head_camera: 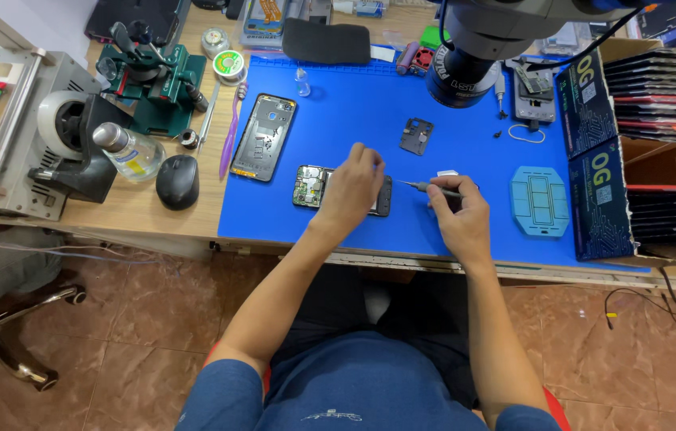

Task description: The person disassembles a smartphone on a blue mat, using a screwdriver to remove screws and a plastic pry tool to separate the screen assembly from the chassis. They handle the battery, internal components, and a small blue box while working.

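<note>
Nearest me, my right hand (457, 214) is curled around a thin metal screwdriver (432, 188); its fingers are pressed together on the handle, and the tip points out leftward from them toward my other hand. My left hand (351, 190) rests on top of an opened phone (323, 188), fingers bent and close together, pressing down on its right half. The phone's exposed circuit board shows just left of those fingers, and its dark right end peeks out beside them, close to the screwdriver tip. The phone lies flat on the blue mat (402, 231) that covers this part of the table (146, 215).

Left of my left fingers and a little farther off, a black phone frame (263, 137) lies on the mat, with a purple toothbrush (233, 128) at the mat's edge beside it. Beyond the gap between my hands sits a small dark square part (416, 136). Right of my right fingers is a light blue moulded tray (539, 200).

Farther left, off the mat, I see a black mouse (177, 181), a clear bottle (128, 150) and a green clamp stand (158, 80). At the far side the microscope head (465, 64) hangs over the mat.
</note>
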